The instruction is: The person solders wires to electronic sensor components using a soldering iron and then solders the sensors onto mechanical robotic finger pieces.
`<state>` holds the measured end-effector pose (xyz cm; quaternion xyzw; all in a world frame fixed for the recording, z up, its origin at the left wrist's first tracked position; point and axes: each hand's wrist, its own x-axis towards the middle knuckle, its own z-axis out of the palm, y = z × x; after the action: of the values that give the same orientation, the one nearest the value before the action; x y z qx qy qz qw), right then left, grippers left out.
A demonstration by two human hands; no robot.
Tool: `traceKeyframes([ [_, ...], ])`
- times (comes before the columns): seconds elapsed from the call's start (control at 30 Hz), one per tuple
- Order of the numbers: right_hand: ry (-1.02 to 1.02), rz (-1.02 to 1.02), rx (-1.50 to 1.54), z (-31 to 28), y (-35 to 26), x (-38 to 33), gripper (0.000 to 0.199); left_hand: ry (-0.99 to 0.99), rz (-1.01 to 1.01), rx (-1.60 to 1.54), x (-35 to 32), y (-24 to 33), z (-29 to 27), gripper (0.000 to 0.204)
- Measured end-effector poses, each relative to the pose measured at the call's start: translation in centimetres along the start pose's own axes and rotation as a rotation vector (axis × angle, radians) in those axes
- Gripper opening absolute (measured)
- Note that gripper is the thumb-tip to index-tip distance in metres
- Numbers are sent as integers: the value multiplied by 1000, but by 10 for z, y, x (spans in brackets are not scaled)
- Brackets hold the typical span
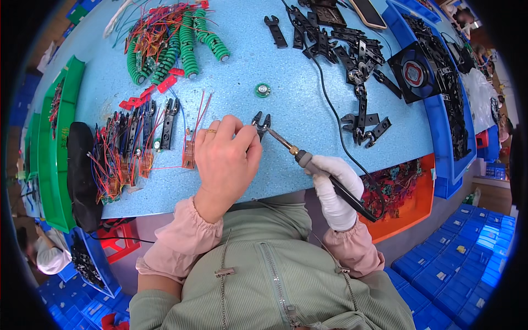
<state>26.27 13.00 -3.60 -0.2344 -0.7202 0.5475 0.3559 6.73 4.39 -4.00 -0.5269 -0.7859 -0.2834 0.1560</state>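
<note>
My bare left hand [226,157] is closed, its fingers pinching a small black forked plastic part [262,122] against the blue table. Most of that part is hidden behind the fingers. In a white glove, my right hand [336,192] grips a soldering iron [308,160] by its dark handle. The iron's tip points up and left and meets or nearly meets the forked part. Just beyond my left hand lies a small round green-rimmed piece [263,90]. To the left sits a row of black housings [132,129] with brown boards and red and blue wires.
Green coils [188,49] with tangled wires lie at the far left. Black plastic parts [360,71] are piled at the far right beside a fan [413,72] and a blue bin [459,124]. A black cable [330,102] crosses the table. An orange bin [407,220] stands below the edge.
</note>
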Motion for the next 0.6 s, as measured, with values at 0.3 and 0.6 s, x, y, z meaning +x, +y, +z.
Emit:
traceKeyframes([
  [0.3,11,1,-17,4,4,3,25,-61,-12,31,0,0,-4,9],
  [0.6,11,-7,9,5,6,3,26,-87,-3,49,2,1,-6,10],
])
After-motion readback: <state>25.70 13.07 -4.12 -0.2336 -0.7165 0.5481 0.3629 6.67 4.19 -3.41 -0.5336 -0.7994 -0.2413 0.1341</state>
